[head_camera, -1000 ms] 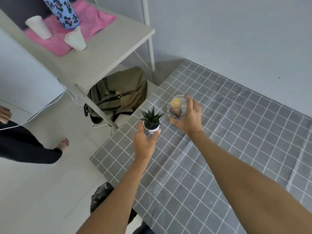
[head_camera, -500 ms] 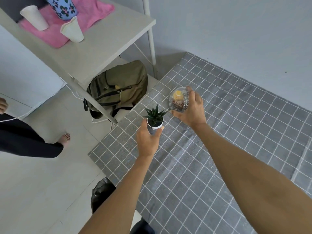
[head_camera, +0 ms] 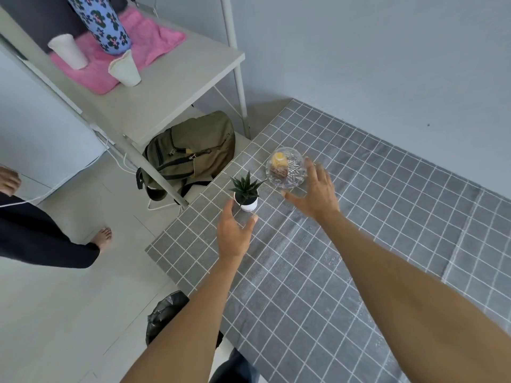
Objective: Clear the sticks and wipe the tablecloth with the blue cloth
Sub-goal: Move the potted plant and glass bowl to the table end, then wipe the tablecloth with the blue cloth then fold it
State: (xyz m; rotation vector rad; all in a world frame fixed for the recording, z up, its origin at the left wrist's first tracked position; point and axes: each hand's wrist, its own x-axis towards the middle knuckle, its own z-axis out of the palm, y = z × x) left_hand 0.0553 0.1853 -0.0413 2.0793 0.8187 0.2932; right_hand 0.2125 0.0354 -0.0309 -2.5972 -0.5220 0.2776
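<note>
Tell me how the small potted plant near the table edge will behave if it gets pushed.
The potted plant probably tips easily: its white pot looks narrow under wide spiky leaves. It seems light, so a nudge may slide it across the tablecloth. It stands close to the cloth's left edge, so a push that way risks a fall.

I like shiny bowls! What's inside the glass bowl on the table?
Inside the glass bowl sit a yellow thing, a brown striped thing and some small silvery bits. What exactly they are is too small to tell, and anything beneath them is hidden.
</note>
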